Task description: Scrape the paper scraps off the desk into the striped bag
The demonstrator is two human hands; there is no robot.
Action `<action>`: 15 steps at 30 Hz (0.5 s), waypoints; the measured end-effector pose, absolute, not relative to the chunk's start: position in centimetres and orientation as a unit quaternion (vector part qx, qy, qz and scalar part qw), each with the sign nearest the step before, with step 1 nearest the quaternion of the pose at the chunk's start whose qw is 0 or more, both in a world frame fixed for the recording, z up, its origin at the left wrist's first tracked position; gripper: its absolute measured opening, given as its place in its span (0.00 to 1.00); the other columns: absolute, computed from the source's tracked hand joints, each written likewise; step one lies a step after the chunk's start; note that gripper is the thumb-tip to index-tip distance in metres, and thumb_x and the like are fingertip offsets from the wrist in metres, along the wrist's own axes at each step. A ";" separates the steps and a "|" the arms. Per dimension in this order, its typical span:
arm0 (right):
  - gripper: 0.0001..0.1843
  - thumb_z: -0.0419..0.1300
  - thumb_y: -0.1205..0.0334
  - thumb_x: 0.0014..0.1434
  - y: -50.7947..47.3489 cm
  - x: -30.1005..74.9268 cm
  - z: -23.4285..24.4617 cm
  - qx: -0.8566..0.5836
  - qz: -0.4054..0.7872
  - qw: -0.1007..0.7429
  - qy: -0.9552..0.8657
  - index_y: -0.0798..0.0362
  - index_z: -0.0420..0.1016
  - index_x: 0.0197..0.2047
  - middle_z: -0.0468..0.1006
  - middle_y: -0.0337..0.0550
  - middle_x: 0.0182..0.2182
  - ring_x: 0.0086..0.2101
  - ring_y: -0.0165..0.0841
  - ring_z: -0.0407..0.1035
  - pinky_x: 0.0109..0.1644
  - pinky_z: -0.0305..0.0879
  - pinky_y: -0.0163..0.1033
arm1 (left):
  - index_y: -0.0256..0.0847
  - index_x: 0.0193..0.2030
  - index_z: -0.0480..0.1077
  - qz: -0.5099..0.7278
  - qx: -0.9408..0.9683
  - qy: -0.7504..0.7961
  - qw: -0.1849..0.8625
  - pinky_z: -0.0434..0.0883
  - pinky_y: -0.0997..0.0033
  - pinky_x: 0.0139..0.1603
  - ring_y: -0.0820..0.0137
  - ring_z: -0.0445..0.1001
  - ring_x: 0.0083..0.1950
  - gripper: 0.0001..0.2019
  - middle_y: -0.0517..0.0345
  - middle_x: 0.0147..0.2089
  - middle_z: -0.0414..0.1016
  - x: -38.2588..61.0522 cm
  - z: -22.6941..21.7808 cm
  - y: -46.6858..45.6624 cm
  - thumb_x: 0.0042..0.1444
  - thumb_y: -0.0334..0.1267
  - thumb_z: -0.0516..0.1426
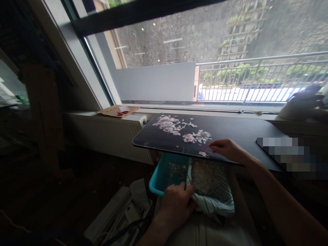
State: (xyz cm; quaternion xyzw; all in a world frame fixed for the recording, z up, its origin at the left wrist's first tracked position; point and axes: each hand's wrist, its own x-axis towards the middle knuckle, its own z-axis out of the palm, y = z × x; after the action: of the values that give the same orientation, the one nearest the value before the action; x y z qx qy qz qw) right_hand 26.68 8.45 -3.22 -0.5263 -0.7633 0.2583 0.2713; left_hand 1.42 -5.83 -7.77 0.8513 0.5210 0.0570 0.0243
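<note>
Two hands are busy at the dark table [238, 128], where paper bits [167, 124] lie in two piles.
I see the right hand [227, 148] with its fingertips low at the table's near edge, by a few loose bits. Just below that edge, the left hand [178, 201] holds the side of a lined cloth bag [225, 196], next to a blue bin [156, 186]. Red scissors [124, 112] sit left of the table.

We see a left hand [176, 201] and a right hand [227, 149], both bare, and bare forearms [278, 191]; below, we make out pale, greyish trousers [215, 234] with a seam, dim in shadow.
</note>
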 end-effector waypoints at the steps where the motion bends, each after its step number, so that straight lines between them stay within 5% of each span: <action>1: 0.20 0.55 0.49 0.53 8.3 26.8 -3.3 -0.525 0.257 0.266 -0.766 0.55 0.80 0.38 0.77 0.38 0.26 0.26 0.30 0.66 0.31 0.61 0.34 | 0.45 0.40 0.66 0.058 0.851 0.522 0.023 0.63 0.67 0.34 0.63 0.69 0.35 0.07 0.59 0.36 0.69 1.4 -7.8 -5.8 0.54 0.42 0.56; 15: 0.20 0.57 0.48 0.52 6.7 26.8 -2.7 -0.510 0.276 0.250 -0.775 0.53 0.81 0.40 0.80 0.40 0.30 0.31 0.34 0.70 0.36 0.64 0.35 | 0.45 0.40 0.65 0.060 0.851 0.522 0.019 0.61 0.67 0.33 0.63 0.69 0.35 0.07 0.59 0.36 0.69 1.4 -8.0 -5.8 0.55 0.42 0.55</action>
State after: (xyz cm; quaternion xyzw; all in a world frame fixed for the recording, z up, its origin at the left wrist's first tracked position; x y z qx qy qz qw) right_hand 26.81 6.67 -2.69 -0.5100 -0.7751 0.2765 0.2503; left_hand 1.39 -5.80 -8.01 0.8507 0.5218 0.0601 0.0186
